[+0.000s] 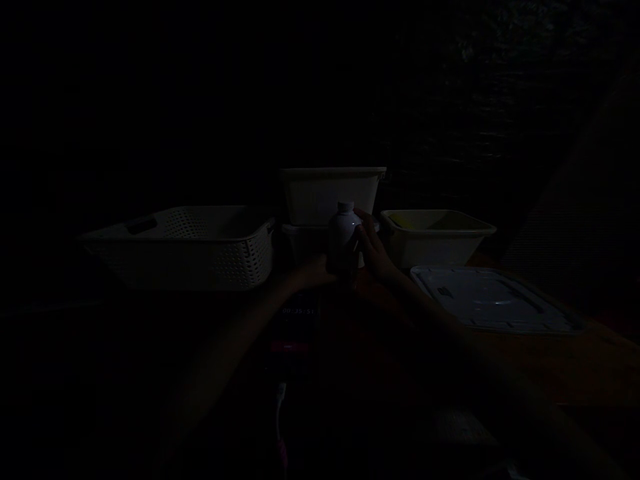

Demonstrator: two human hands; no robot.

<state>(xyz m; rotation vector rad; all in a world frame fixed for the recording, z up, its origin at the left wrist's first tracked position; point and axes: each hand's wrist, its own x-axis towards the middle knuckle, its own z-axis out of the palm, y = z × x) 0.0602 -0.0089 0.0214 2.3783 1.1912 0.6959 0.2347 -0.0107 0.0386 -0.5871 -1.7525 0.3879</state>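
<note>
A white bottle [343, 233] with a ribbed cap stands upright between my hands, in very dim light. My left hand [316, 269] grips it low on the left side, the fingers mostly lost in shadow. On the bottle's right side, my right hand [374, 248] curls its fingers against the shoulder and wall. Directly behind the bottle are two pale tubs, with an upper tub [325, 195] resting on a lidded lower one [303, 243].
A perforated white basket [185, 263] sits at the left, a pale open tub [435, 247] at the right. In front of that tub lies a flat translucent lid [485, 300]. Between my forearms, a phone [295, 327] shows a timer; a white cable [279, 410] lies nearer.
</note>
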